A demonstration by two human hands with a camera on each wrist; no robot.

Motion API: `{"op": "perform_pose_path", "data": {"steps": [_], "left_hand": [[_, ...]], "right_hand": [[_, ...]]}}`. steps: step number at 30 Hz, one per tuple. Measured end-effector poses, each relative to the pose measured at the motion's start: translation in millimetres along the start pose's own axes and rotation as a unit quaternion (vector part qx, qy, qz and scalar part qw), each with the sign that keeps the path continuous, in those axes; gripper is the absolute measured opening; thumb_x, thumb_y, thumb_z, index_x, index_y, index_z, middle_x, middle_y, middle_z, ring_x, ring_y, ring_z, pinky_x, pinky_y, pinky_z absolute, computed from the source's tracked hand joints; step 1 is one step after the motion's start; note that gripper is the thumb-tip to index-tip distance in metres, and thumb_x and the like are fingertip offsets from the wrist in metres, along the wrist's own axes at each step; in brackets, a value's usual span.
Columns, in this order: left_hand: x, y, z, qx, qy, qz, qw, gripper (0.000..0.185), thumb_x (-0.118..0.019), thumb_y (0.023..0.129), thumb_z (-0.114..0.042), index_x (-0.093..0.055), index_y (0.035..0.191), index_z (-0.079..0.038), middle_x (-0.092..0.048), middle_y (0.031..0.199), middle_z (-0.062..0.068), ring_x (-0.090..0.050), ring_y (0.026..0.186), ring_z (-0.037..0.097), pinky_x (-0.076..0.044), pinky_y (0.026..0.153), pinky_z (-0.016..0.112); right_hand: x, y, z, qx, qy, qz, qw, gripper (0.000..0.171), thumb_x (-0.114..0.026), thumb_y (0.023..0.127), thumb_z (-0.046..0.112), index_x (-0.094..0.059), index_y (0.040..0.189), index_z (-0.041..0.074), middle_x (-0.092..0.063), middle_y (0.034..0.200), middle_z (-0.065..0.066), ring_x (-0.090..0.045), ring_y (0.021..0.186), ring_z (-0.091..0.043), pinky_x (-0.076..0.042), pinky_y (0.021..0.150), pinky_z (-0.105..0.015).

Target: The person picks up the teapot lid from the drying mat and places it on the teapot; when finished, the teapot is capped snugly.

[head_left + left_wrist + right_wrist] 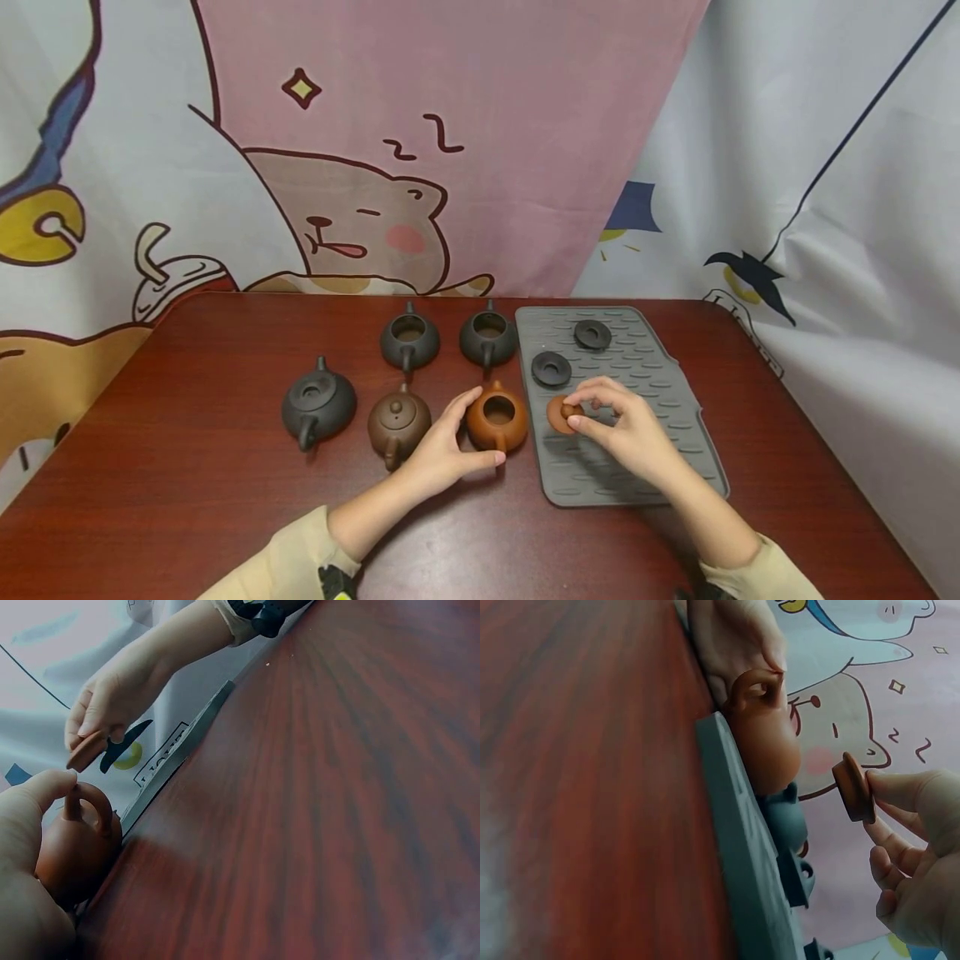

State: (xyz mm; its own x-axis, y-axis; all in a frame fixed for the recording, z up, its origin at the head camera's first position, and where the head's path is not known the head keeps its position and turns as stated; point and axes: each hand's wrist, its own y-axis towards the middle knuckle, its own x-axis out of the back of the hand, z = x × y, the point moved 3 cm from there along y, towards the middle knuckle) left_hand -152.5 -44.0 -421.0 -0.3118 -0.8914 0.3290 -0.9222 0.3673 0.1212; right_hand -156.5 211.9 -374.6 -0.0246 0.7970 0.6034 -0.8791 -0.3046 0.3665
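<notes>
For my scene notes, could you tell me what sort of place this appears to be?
Probably a staged tabletop set rather than a kitchen: a dark red table backed by hung cartoon cloth, with five small teapots, including an orange one, beside a grey ribbed mat.

In the left wrist view, the left hand [26, 855] is running off the left and bottom edges, covering part of the orange-brown clay teapot [75, 851]. In the right wrist view, the right hand [919, 859] is being cut by the right edge, and the dark teapots behind the grey ribbed silicone mat [739, 847] are showing only as slivers. Both forearms are leaving the head view's bottom edge
</notes>
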Motion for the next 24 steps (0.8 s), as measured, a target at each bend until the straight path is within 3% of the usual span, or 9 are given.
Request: {"op": "perform_pose_path", "data": {"steps": [9, 16, 24], "left_hand": [[-0.5, 0.6, 0.0, 0.001, 0.006, -0.002, 1.0, 0.092, -0.083, 0.074, -0.025, -0.032, 0.148, -0.005, -0.034, 0.149, 0.009, -0.029, 0.137, 0.023, -0.024, 0.108, 0.047], [-0.9, 0.2, 1.4, 0.0, 0.0, 0.003, 1.0, 0.091, -0.082, 0.075, -0.027, -0.032, 0.148, -0.004, -0.034, 0.149, 0.01, -0.03, 0.136, 0.024, -0.025, 0.107, 0.049], [0.1, 0.6, 1.0, 0.008, -0.003, 0.012, 0.9999, 0.091, -0.081, 0.077, -0.028, -0.03, 0.149, -0.006, -0.032, 0.15, 0.009, -0.028, 0.137, 0.024, -0.024, 0.108, 0.05]], "right_hand": [[-7, 15, 17, 0.023, 0.005, -0.007, 1.0, 0.024, -0.077, 0.078, 0.0, -0.072, 0.098, 0.012, -0.063, 0.107, -0.004, -0.054, 0.099, -0.016, -0.043, 0.078, -0.027], [-14, 25, 28, 0.026, 0.017, 0.002, 1.0, 0.019, -0.077, 0.081, 0.009, -0.073, 0.098, 0.018, -0.063, 0.106, 0.006, -0.054, 0.099, -0.013, -0.046, 0.081, -0.035], [-27, 36, 33, 0.04, 0.031, 0.015, 0.999, 0.019, -0.077, 0.081, 0.008, -0.073, 0.097, 0.017, -0.063, 0.103, 0.006, -0.055, 0.098, -0.014, -0.046, 0.083, -0.039]]}}
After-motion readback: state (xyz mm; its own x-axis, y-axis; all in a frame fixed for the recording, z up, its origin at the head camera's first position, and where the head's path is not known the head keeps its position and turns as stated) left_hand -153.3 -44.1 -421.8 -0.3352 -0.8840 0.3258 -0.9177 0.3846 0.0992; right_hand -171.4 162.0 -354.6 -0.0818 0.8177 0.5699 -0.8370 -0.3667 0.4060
